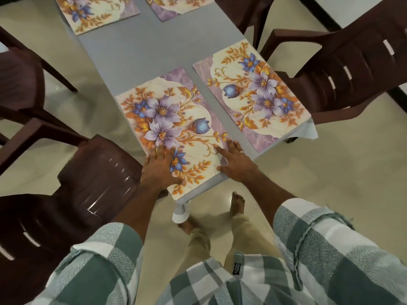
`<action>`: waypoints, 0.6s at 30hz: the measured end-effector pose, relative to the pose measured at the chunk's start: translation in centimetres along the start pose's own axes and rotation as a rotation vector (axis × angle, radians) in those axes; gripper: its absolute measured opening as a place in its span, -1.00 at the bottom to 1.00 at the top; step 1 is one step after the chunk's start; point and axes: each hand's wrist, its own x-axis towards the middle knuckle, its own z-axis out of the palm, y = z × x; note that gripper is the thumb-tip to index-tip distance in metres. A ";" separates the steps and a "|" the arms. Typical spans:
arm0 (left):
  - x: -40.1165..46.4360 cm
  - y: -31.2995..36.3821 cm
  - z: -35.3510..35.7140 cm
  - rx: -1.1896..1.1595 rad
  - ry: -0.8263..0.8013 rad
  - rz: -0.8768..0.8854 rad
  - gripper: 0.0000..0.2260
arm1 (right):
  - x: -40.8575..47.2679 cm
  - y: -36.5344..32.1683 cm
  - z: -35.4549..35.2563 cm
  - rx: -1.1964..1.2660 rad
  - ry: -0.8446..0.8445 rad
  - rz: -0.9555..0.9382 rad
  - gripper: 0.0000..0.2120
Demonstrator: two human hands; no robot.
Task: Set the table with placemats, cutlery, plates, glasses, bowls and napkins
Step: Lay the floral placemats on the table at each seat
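Pressing flat, fingers spread: left hand [159,167] and right hand [234,165] on glossy rectangular floral placemat [169,128], near corner of grey tabletop [132,49]. Matching second placemat [253,93] just beside, along right edge.

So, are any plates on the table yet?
No, the table holds only four flowered placemats, with both hands flat on the nearest placemat.

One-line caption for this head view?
Both hands, left and right, press a floral placemat flat at the grey table's near corner.
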 end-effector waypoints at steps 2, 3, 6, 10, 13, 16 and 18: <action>-0.3 0.3 0.2 0.033 0.014 -0.003 0.09 | -0.3 0.5 0.3 -0.003 0.023 -0.029 -0.31; -0.3 0.4 0.2 0.048 0.015 -0.004 0.07 | -0.3 0.7 0.4 -0.006 0.051 -0.050 -0.34; 0.0 0.5 0.0 0.051 -0.011 -0.008 0.01 | -0.5 1.5 0.7 0.024 0.089 -0.061 -0.37; 0.4 0.4 -0.2 0.045 0.018 -0.025 -0.05 | -0.2 1.9 0.7 0.095 0.040 -0.052 -0.31; 0.1 0.4 -0.2 -0.005 0.054 -0.049 -0.12 | 0.6 1.6 0.4 0.121 0.037 -0.040 -0.31; -0.7 0.5 0.0 -0.009 0.047 -0.057 -0.01 | 1.8 1.2 0.0 0.116 0.045 -0.057 -0.32; -1.1 0.3 0.1 0.009 0.033 -0.073 0.05 | 2.7 0.8 -0.2 0.102 0.047 -0.067 -0.32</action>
